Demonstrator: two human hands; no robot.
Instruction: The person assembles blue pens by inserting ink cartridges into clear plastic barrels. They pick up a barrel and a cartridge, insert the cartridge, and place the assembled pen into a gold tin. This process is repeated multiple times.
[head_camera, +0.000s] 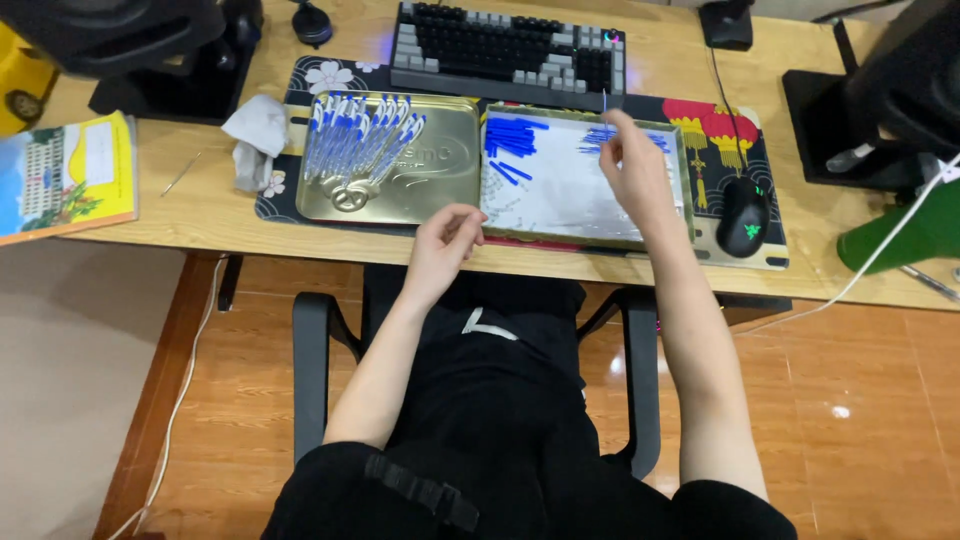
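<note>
The right hand (635, 170) pinches a thin blue refill (604, 102) upright above the right tray (583, 236). The left hand (445, 243), fingers curled on nothing, rests at the table's (200, 215) near edge. A loose pinch could drop the refill among the others.

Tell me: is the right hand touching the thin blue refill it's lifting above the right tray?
Touching. The head view shows the right hand pinching the thin blue refill at its fingertips, with the refill sticking up above the right tray.
</note>
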